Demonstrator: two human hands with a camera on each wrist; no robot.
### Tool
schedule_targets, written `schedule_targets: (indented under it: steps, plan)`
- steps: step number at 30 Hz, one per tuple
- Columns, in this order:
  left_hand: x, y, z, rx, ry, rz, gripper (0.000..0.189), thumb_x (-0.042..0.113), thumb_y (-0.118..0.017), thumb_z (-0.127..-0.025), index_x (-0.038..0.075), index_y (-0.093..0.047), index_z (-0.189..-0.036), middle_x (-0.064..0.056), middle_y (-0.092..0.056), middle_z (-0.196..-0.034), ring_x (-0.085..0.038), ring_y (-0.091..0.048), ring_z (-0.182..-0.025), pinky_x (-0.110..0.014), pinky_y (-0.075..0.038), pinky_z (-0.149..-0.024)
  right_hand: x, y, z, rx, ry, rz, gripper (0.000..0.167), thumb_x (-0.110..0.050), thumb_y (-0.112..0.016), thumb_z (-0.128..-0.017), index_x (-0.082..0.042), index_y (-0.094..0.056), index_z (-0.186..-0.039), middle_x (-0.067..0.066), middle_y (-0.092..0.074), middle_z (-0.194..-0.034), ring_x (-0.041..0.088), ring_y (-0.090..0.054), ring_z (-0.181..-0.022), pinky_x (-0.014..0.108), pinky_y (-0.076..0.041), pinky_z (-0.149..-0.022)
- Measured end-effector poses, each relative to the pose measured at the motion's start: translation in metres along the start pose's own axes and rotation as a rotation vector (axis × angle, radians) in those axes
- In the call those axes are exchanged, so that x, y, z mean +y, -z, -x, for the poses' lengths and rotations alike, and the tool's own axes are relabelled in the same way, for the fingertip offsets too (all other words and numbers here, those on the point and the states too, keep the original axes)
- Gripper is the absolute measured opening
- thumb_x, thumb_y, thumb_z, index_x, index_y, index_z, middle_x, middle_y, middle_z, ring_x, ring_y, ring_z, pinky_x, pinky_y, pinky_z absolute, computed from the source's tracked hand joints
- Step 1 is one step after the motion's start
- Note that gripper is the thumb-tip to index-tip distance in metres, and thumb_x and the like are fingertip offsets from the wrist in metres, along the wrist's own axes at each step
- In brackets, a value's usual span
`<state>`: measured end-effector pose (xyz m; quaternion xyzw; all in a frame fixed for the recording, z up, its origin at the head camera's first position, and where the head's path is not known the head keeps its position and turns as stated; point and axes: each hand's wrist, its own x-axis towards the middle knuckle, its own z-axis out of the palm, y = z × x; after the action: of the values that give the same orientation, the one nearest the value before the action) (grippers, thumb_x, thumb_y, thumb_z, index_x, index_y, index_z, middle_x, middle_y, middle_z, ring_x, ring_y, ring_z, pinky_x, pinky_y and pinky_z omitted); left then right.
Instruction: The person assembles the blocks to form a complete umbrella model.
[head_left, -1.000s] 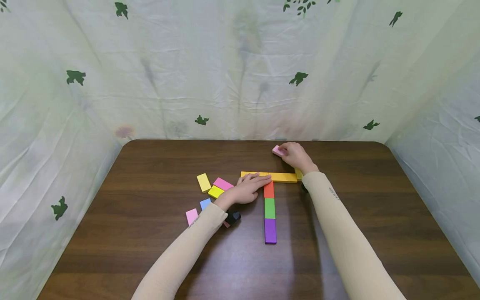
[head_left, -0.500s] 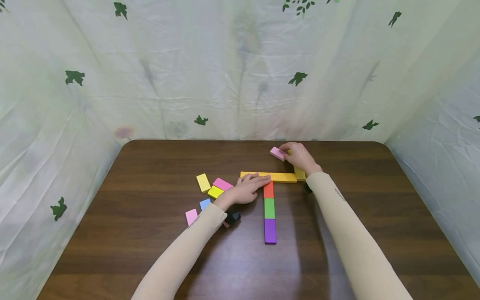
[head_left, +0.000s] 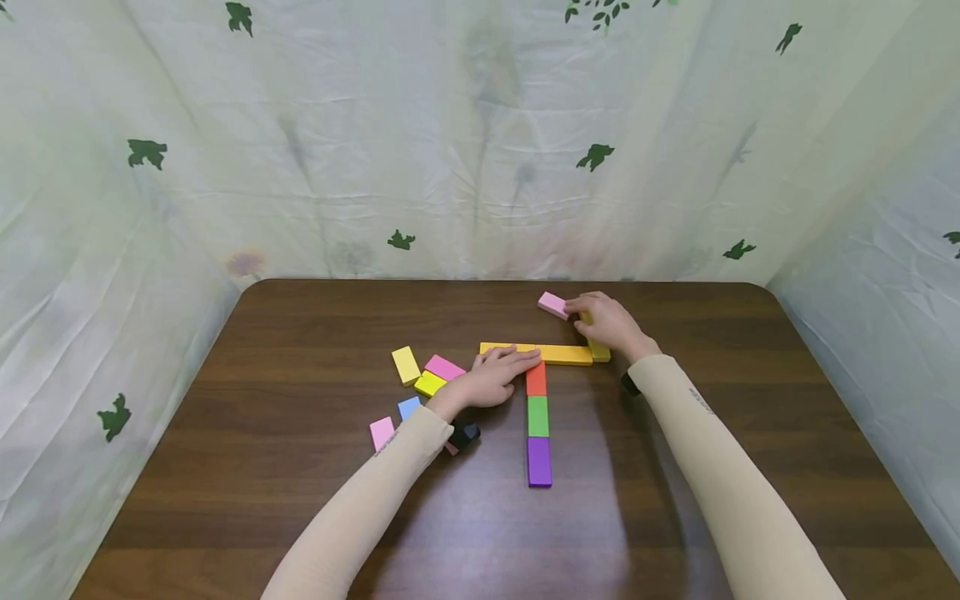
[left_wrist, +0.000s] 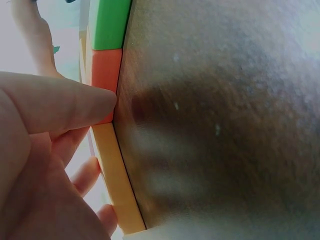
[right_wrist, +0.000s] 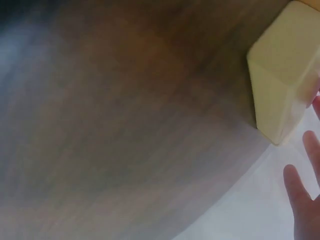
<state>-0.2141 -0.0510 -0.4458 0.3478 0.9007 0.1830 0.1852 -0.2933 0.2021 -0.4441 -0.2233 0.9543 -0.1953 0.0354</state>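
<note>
My left hand (head_left: 491,379) lies with straight fingers over the row of orange blocks (head_left: 566,356) and the red block (head_left: 536,379). In the left wrist view its thumb (left_wrist: 75,102) presses the side of the red block (left_wrist: 105,67), while other fingertips meet the orange block (left_wrist: 117,175). Below the red block, a green block (head_left: 537,417) and a purple block (head_left: 539,462) continue the column. My right hand (head_left: 609,323) hovers with parted fingers over a yellow block (head_left: 599,351) at the row's right end, its fingertips beside a pink block (head_left: 552,305). The right wrist view shows the yellow block (right_wrist: 285,55) close by.
Left of my left hand lie loose blocks: a pale yellow one (head_left: 406,365), a pink one (head_left: 444,367), a bright yellow one (head_left: 430,383), a blue one (head_left: 409,407) and another pink one (head_left: 382,432). A patterned curtain (head_left: 480,167) hangs behind the wooden table (head_left: 322,333).
My right hand has drawn back right and nearer, away from the pink block, which now shows more fully. The pink block shifted slightly left. My left hand stayed in place.
</note>
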Motion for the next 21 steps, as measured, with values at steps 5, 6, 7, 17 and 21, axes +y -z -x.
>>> schedule_targets:
  steps: [5, 6, 7, 17, 21]
  plan:
    - [0.002, 0.001, 0.001, 0.005, 0.003, 0.009, 0.062, 0.001, -0.047, -0.094, 0.020, -0.032, -0.151, 0.006, -0.023, -0.157, -0.026, -0.014, -0.143, -0.054, -0.019, -0.104, 0.000, 0.002, -0.005, -0.019, 0.001, 0.026, 0.037, -0.005, -0.054, -0.092, -0.004, -0.062, -0.127, 0.012, -0.052, -0.137, 0.034, -0.037, -0.131, 0.053, -0.029, -0.105]
    - [0.002, 0.001, 0.001, 0.006, 0.005, 0.010, 0.062, 0.001, -0.047, -0.094, 0.020, -0.032, -0.151, 0.006, -0.023, -0.157, -0.026, -0.013, -0.143, -0.054, -0.019, -0.104, 0.000, 0.002, -0.006, -0.022, -0.002, 0.033, 0.037, -0.004, -0.052, -0.092, -0.004, -0.062, -0.128, 0.012, -0.052, -0.138, 0.035, -0.037, -0.131, 0.054, -0.029, -0.105]
    - [0.002, 0.001, 0.001, 0.007, 0.005, 0.010, 0.062, 0.001, -0.047, -0.094, 0.020, -0.032, -0.151, 0.006, -0.023, -0.157, -0.025, -0.013, -0.143, -0.054, -0.019, -0.104, 0.001, 0.002, -0.008, -0.025, -0.007, 0.040, 0.038, -0.003, -0.050, -0.092, -0.004, -0.062, -0.128, 0.012, -0.051, -0.138, 0.035, -0.036, -0.131, 0.055, -0.028, -0.105]
    - [0.002, 0.000, 0.001, 0.006, -0.007, 0.012, 0.061, 0.001, -0.047, -0.094, 0.019, -0.032, -0.151, 0.006, -0.022, -0.157, -0.027, -0.013, -0.143, -0.054, -0.017, -0.106, 0.002, 0.006, -0.015, -0.047, -0.062, 0.054, 0.041, -0.001, -0.045, -0.093, -0.003, -0.058, -0.132, 0.013, -0.048, -0.141, 0.036, -0.034, -0.133, 0.057, -0.025, -0.105]
    - [0.001, 0.000, 0.001, 0.008, -0.007, 0.010, 0.061, 0.001, -0.047, -0.094, 0.019, -0.032, -0.151, 0.006, -0.022, -0.157, -0.027, -0.013, -0.143, -0.053, -0.016, -0.106, 0.000, 0.006, -0.015, -0.035, -0.072, 0.044, 0.040, -0.001, -0.046, -0.092, -0.003, -0.060, -0.130, 0.015, -0.049, -0.139, 0.036, -0.034, -0.132, 0.059, -0.025, -0.105]
